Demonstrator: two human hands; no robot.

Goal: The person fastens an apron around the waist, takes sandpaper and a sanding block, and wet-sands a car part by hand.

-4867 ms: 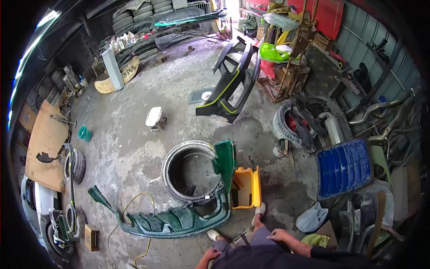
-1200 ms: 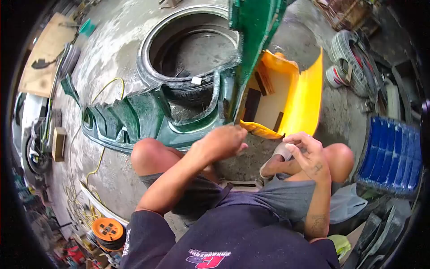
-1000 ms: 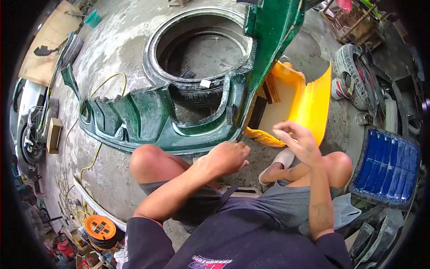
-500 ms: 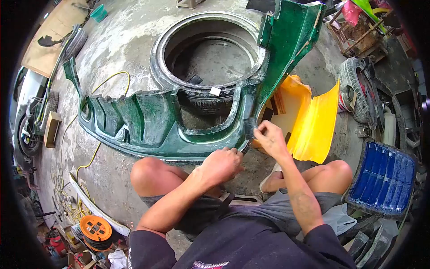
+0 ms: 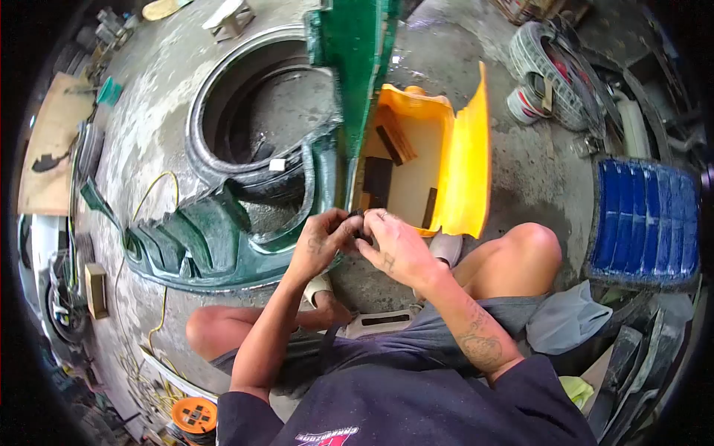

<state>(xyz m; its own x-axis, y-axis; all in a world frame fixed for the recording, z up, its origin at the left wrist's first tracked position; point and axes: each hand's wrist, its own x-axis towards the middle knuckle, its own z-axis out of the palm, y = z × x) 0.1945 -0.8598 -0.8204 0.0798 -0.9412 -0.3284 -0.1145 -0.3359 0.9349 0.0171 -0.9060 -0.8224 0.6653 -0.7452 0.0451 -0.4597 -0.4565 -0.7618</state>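
My left hand [image 5: 320, 239] and my right hand [image 5: 398, 244] meet in front of my knees, fingers pinched together around a small dark sheet [image 5: 356, 215]. Fingers cover most of the sheet, so its kind is unclear. Just beyond them lies a glossy green car bumper [image 5: 279, 256], with its tall end section rising away from me. The bumper rests against a tyre [image 5: 199, 141] lying flat on the floor. A small white block [image 5: 277, 164] sits on the tyre's edge.
Right of the bumper stands a cut-open yellow plastic container [image 5: 467, 167] with wooden blocks inside. A blue slatted panel [image 5: 645, 223] lies at the right, below another tyre [image 5: 547, 70] and a paint bucket [image 5: 524, 104]. A yellow cable [image 5: 155, 316] and orange reel [image 5: 195, 415] are at left.
My hands have come together from the bumper's edge, both now on the dark sheet that was at my right hand. The view has swung to the right.
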